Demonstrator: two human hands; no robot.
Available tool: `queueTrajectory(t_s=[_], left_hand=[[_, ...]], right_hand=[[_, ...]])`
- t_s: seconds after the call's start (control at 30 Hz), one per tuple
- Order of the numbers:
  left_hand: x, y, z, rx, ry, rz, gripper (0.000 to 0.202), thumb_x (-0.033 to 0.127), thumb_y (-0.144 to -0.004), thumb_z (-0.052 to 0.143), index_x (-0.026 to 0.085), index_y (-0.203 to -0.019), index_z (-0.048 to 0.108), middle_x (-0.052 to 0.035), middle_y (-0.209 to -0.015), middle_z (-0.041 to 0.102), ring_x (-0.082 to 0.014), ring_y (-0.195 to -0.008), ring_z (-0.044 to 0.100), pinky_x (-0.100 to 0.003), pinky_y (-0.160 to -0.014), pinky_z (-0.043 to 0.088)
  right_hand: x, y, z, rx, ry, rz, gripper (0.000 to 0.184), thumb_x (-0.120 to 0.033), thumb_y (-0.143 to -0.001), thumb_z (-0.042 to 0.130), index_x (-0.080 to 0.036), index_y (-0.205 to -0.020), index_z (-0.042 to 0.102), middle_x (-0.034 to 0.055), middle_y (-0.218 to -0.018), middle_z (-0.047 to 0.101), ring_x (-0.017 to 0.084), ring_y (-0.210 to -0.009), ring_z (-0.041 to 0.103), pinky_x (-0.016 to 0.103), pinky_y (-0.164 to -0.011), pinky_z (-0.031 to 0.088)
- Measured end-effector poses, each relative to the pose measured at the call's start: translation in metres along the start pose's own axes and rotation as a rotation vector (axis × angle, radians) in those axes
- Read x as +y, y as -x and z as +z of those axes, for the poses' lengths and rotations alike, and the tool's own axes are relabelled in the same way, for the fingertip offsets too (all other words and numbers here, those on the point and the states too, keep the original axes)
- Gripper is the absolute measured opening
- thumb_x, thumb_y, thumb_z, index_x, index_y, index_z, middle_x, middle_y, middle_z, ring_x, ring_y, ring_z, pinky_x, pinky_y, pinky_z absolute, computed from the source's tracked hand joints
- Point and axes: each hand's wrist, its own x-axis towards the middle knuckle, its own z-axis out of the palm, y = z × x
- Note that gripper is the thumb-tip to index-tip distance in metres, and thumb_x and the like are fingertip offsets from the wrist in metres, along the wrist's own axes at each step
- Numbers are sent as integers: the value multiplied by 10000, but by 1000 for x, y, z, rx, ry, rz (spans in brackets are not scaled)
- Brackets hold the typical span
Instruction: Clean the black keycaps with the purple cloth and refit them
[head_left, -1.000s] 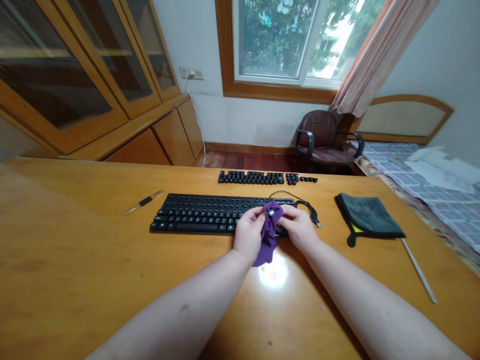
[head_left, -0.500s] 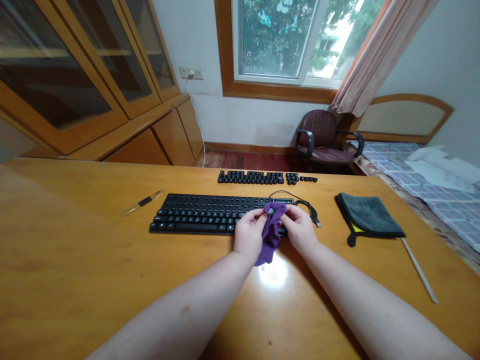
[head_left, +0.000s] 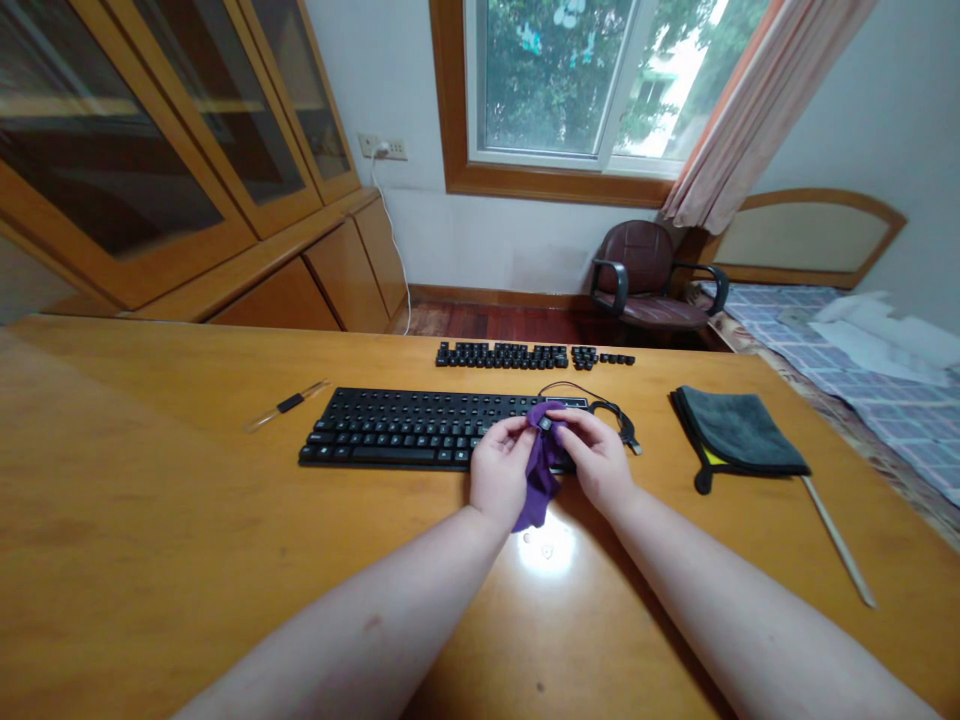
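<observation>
Both hands are together over the near right part of the keyboard [head_left: 390,430], working with a purple cloth [head_left: 538,495] and a small key [head_left: 545,425]. The left hand [head_left: 499,465] grips the cloth's left side between thumb and fingers. The right hand [head_left: 602,455] pinches at the cloth's right side, its fingers bent around the far and right edges of the key. The key lies on the upper part of the cloth, between the two hands' fingertips; whether the left fingertips touch it, I cannot tell. The rest of the cloth hangs down toward the near side.

Beyond the keyboard, a row of loose keys [head_left: 502,356] stands near the far edge of the desk [head_left: 225,560]. A black cable [head_left: 615,415] lies at the keyboard's far right corner. Farther right is a folded grey cloth [head_left: 739,430], with a pale stick [head_left: 840,545] reaching from it toward the near side. A clear stick [head_left: 289,403] with a black middle lies left of the keyboard.
</observation>
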Motion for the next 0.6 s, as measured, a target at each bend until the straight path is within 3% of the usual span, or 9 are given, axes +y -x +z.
queueTrajectory(t_s=[0.2,0.4,0.6], left_hand=[[1,1,0,-5,-32,22,248,306,-716,658,124,-883,634,-76,-877,693,-176,-836,647,-310,-805,496],[2,2,0,6,-69,35,235,299,-736,637,128,-897,629,-69,-868,694,-165,-819,649,-294,-783,506],[2,2,0,-16,-79,36,236,302,-737,636,133,-901,629,-72,-884,691,-174,-845,650,-301,-799,505]], right_hand=[[2,0,4,-3,-105,93,187,-318,-677,697,-213,-823,646,45,-855,662,193,-781,618,325,-709,507],[0,-1,-4,-67,-116,25,228,-379,-810,528,-220,-880,676,57,-952,676,222,-935,605,364,-841,467],[3,-1,6,-9,-108,137,219,-324,-652,722,-214,-818,632,32,-824,670,182,-749,614,322,-694,503]])
